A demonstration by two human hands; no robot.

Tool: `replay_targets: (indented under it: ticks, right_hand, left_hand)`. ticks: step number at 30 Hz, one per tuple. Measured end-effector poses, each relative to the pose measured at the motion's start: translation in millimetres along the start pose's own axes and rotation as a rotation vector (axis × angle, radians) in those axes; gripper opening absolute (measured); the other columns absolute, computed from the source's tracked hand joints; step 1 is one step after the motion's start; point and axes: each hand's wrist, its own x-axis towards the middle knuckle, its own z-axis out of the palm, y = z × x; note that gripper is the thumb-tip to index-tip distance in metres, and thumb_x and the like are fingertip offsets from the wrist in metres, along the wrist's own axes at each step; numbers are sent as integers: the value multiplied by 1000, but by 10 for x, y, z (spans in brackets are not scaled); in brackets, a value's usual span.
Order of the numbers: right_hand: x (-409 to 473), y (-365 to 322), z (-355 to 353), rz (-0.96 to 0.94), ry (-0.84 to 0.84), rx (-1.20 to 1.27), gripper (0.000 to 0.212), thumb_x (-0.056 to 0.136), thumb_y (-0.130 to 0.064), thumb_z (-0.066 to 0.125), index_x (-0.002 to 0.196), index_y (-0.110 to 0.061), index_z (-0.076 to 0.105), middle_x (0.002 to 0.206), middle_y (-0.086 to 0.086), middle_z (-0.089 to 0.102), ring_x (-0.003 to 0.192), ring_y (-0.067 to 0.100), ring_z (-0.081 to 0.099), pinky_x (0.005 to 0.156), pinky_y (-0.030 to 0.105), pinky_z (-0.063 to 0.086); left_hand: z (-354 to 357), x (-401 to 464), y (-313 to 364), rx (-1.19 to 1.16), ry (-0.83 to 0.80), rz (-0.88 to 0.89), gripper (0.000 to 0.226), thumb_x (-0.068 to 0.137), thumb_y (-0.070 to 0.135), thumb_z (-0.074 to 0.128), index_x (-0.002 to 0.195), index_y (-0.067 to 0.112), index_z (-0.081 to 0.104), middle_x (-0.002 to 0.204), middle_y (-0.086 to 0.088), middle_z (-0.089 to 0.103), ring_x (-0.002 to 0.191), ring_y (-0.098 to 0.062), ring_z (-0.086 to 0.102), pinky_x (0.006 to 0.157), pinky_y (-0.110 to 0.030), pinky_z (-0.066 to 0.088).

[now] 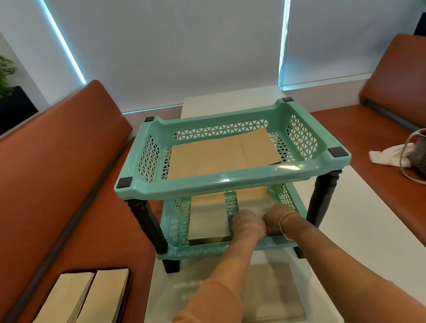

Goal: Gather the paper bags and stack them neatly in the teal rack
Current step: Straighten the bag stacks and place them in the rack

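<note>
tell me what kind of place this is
Probably a café or restaurant booth. Two long rust-orange padded benches face each other across a narrow white table, with drawn grey roller blinds behind. Flat kraft-brown paper bags fill the teal plastic two-tier rack.

Both arms reach forward and converge, forearms stretched out from the lower edge of the view. The left hand (248, 225) lies knuckles up, fingers curled downward at the front, its forearm in a peach sleeve. The right hand (277, 219) sits just beside it, touching, fingers bent, with a thin bracelet (285, 222) round the bare wrist.
</note>
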Motion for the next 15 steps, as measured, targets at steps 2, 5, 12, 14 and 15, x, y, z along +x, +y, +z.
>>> replay_targets:
  ticks: [2,5,12,14,15]
  right_hand:
    - [-21,6,-8,-15,19,-49,33,95,-23,41,115,-10,64,118,11,63,111,27,57,93,30,43]
    - [48,31,39,-51,44,-169,32,95,-25,43,116,-11,63,118,11,63,111,27,57,94,29,44]
    - [81,-3,42,-56,19,-168,33,95,-27,44,119,-14,63,118,9,63,110,27,58,95,30,45]
    - [63,-12,35,-56,12,-169,33,94,-25,44,118,-13,63,118,10,63,110,27,58,96,31,45]
    - [106,12,53,-59,22,-159,33,94,-24,44,119,-13,63,119,10,63,111,26,58,96,31,45]
  left_hand:
    - [7,1,-4,6,-8,2,31,92,16,54,119,0,59,125,-13,59,116,-25,57,90,-26,47]
    - [11,-2,-7,5,-8,-2,31,92,16,55,119,1,59,126,-13,59,116,-25,56,90,-26,46]
    - [-16,-32,-1,-24,-2,-20,29,92,10,53,118,0,58,125,-14,59,115,-26,57,88,-27,47]
    - [-20,-26,13,-14,-20,0,28,92,10,52,117,-1,59,125,-14,59,115,-26,57,88,-26,47]
    - [-24,-21,12,-16,-25,10,28,93,11,52,117,-1,60,125,-14,59,115,-26,57,88,-26,46]
